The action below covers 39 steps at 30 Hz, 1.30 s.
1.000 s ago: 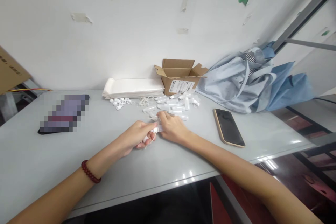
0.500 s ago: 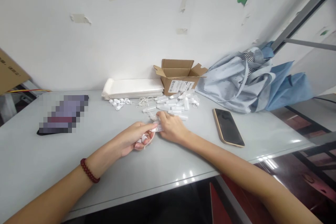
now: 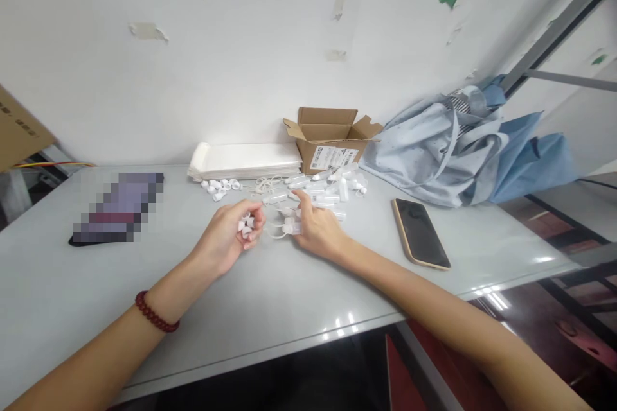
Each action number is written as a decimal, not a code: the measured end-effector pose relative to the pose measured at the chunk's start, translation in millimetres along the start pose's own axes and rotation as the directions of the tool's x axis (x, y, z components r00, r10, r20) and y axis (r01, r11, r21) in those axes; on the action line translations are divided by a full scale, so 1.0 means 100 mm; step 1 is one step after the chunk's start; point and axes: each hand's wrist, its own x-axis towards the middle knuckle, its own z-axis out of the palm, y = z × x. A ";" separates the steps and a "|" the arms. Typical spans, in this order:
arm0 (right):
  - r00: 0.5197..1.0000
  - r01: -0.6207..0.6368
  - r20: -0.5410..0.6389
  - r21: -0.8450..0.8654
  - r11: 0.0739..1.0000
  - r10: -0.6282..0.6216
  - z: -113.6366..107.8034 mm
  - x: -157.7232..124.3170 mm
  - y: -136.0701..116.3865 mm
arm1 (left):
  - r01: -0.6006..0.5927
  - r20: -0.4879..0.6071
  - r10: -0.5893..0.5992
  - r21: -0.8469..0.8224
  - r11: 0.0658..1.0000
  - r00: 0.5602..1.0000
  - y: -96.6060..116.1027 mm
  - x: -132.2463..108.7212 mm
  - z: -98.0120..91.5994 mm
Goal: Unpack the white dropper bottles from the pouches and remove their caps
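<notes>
The left hand, half-curled, cups several white caps in its palm. The right hand pinches a clear vial just beside it, with loose vials lying just beyond.

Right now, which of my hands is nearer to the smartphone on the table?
Right. The right hand, holding a small clear vial, is just left of the smartphone; the left hand, cupping white caps, sits farther left, beyond the right hand.

Label on cardboard box too blurred to read
</notes>
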 end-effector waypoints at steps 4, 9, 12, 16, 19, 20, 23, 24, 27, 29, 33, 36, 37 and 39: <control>1.000 0.007 0.008 -0.038 0.999 -0.007 0.00 -0.01 -0.03 | -0.266 0.079 0.264 0.507 0.820 0.961 -0.09 -0.10 0.12; 0.996 0.092 -0.009 -0.076 0.993 -0.093 0.00 -0.05 -0.07 | -0.368 0.169 0.385 0.763 0.531 0.907 -0.14 -0.10 0.15; 0.980 0.199 0.013 -0.092 0.976 -0.198 0.01 -0.08 -0.08 | -0.377 0.232 0.335 0.791 0.481 0.913 -0.12 -0.07 0.13; 0.958 0.285 -0.001 -0.120 0.951 -0.287 0.03 -0.10 -0.08 | -0.397 0.285 0.311 0.825 0.401 0.907 -0.11 -0.05 0.12; 0.953 0.299 -0.006 -0.127 0.946 -0.302 0.03 -0.10 -0.07 | -0.394 0.301 0.306 0.864 0.313 0.903 -0.14 -0.06 0.12; 0.953 0.300 -0.008 -0.115 0.947 -0.303 0.03 -0.10 -0.06 | -0.395 0.309 0.303 0.874 0.282 0.901 -0.16 -0.06 0.12; 0.957 0.288 -0.029 -0.049 0.956 -0.289 0.02 -0.08 -0.05 | -0.403 0.330 0.311 0.891 0.210 0.891 -0.17 -0.08 0.11; 0.961 0.274 -0.038 -0.029 0.961 -0.275 0.01 -0.08 -0.04 | -0.404 0.333 0.313 0.893 0.199 0.889 -0.16 -0.08 0.10; 0.974 0.225 -0.034 -0.017 0.974 -0.226 -0.01 -0.05 -0.02 | -0.409 0.340 0.318 0.894 0.184 0.885 -0.14 -0.09 0.06; 0.980 0.199 -0.014 -0.029 0.980 -0.200 -0.03 -0.03 0.00 | -0.430 0.361 0.339 0.890 0.155 0.869 -0.12 -0.08 0.02; 0.989 0.147 0.013 -0.028 0.989 -0.146 -0.06 0.00 0.02 | -0.460 0.384 0.420 0.883 0.094 0.823 -0.11 -0.07 -0.05; 0.991 0.128 0.035 -0.025 0.991 -0.127 -0.06 0.02 0.04 | -0.447 0.363 0.420 0.886 0.120 0.832 -0.10 -0.07 -0.06; 0.991 0.130 0.039 -0.024 0.991 -0.129 -0.06 0.02 0.04 | -0.440 0.348 0.411 0.886 0.150 0.843 -0.10 -0.07 -0.05; 0.990 0.136 0.039 -0.024 0.990 -0.135 -0.05 0.03 0.05 | -0.416 0.298 0.400 0.874 0.251 0.867 -0.10 -0.08 0.00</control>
